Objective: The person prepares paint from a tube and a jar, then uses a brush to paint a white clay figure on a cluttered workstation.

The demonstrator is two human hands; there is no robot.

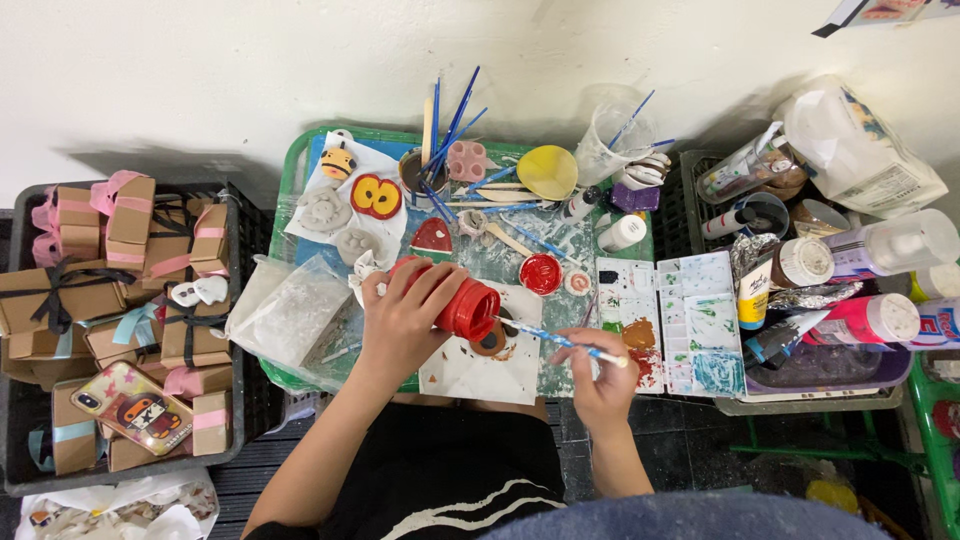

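Left hand (400, 315) grip is wrapped closed round a red paint jar (462, 305) at frame centre, tipped on its side, mouth pointing right. Right hand (600, 375) grip is pinched shut on a blue-handled brush (555, 340); its long axis runs from lower right up-left, tip at or in the jar mouth. Jar lies left and slightly above the right grip. The jar's red lid (541, 273) sits on the surface just above, beside the paint palette (668, 320).
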